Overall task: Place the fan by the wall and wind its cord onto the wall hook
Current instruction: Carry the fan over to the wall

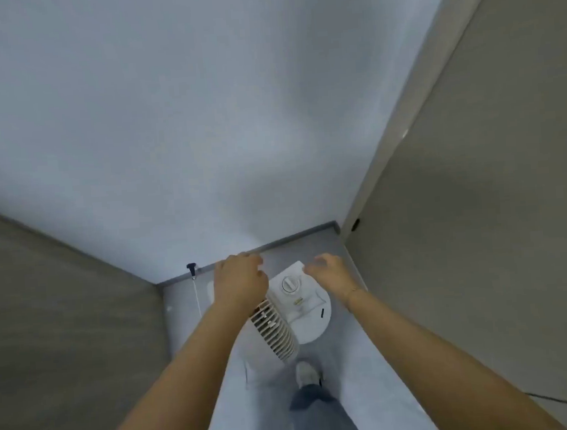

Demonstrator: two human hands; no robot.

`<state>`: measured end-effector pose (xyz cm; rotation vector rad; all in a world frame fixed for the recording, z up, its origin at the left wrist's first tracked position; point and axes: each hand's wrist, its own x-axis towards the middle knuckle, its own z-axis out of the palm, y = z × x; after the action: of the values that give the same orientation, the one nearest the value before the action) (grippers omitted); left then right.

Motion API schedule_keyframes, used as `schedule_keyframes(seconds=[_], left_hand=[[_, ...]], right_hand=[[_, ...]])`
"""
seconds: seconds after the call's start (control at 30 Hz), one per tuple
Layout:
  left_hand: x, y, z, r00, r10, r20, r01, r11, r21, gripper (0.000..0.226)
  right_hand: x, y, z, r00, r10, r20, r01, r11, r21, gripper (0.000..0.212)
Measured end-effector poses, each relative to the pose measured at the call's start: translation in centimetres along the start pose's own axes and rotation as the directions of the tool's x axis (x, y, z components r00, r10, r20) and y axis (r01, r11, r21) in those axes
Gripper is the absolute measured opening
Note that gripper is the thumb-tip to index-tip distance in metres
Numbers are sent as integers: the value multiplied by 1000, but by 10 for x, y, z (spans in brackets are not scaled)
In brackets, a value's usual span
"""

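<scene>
A white fan [278,330] stands on the floor close to the white wall [201,119], seen from above, with its round base [311,327] and a dial [289,284] showing. My left hand [239,281] is curled over the top back of the fan's head, and what its fingers grip is hidden. To the right of the dial, my right hand [330,272] hovers above the base's far edge with its fingers apart, holding nothing. A black wall hook [191,267] sits low on the wall to the left, and a thin white cord [197,296] hangs straight down from it.
Beige panels [64,314] close in on the left, and a beige door or cabinet [478,234] on the right forms a narrow nook. A grey skirting board [297,239] runs along the wall's foot. My leg and shoe [307,374] stand just behind the fan.
</scene>
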<state>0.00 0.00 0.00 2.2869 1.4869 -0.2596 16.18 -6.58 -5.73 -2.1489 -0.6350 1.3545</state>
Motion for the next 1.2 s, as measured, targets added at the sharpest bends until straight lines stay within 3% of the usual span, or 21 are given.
schedule_keyframes(seconds=[0.17, 0.33, 0.5, 0.67, 0.73, 0.83, 1.0, 1.2], left_hand=[[18, -25, 19, 960, -262, 98, 272, 957, -104, 51], [17, -33, 45, 903, -375, 207, 419, 877, -236, 52], [15, -33, 61, 874, -437, 214, 485, 819, -307, 74], [14, -33, 66, 758, -541, 363, 651, 665, -366, 111], [11, -35, 69, 742, -538, 401, 666, 659, -349, 115], [7, -35, 75, 738, -526, 423, 660, 690, -295, 119], [7, -32, 83, 771, -526, 358, 627, 725, -285, 110], [12, -35, 84, 821, -463, 333, 543, 814, -207, 103]], right_hand=[[48, -1, 24, 939, 315, 136, -334, 929, 160, 70], [62, -8, 43, 830, 495, 255, -544, 819, 183, 78], [70, -8, 54, 810, 539, 233, -586, 764, 269, 79], [80, 7, 57, 824, 529, 204, -566, 791, 234, 74], [76, 13, 54, 807, 547, 223, -584, 797, 154, 74], [58, 6, 42, 793, 550, 262, -578, 815, 43, 51], [56, 9, 30, 754, 573, 321, -580, 811, -84, 37], [50, 28, 29, 717, 615, 329, -658, 752, 29, 28]])
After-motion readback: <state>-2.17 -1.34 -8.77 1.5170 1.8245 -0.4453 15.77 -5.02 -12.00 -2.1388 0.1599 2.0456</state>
